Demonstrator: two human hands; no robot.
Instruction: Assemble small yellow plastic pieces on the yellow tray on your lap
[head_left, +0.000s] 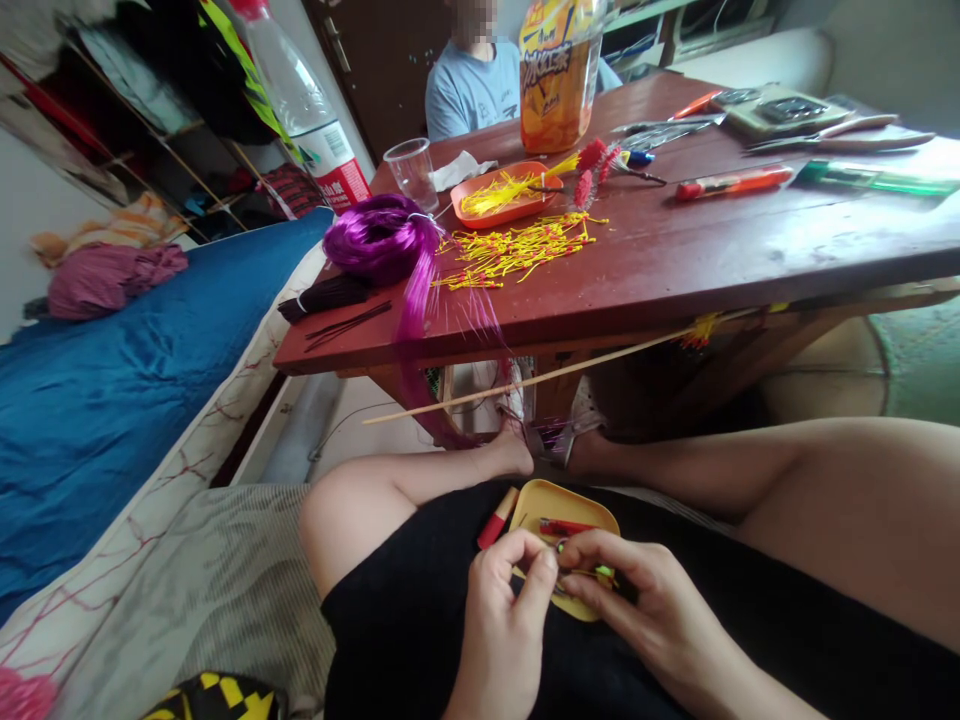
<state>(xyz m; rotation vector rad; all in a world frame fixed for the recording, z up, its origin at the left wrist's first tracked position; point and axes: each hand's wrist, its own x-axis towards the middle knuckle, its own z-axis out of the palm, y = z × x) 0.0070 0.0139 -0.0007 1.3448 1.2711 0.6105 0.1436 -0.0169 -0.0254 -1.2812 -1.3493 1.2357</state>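
Observation:
Both hands meet over a small yellow tray (535, 503) on my lap. My left hand (510, 590) pinches thumb against forefinger, and what lies between them is too small to make out. My right hand (637, 590) is closed around a small piece with yellow-green tips (606, 576) and a thin stem; its kind does not show clearly. Inside the tray, partly covered by my fingers, lies a red-handled tool (566, 527). A red and tan tube (498, 518) rests against the tray's left edge.
On the dark red table (660, 240) lie purple thread (382, 240), yellow red-tipped stamens (517, 250), an orange dish (510, 217) and a tea bottle (559, 80). A thin stick (540, 378) juts out below the table edge. Across the table sits a person (476, 85).

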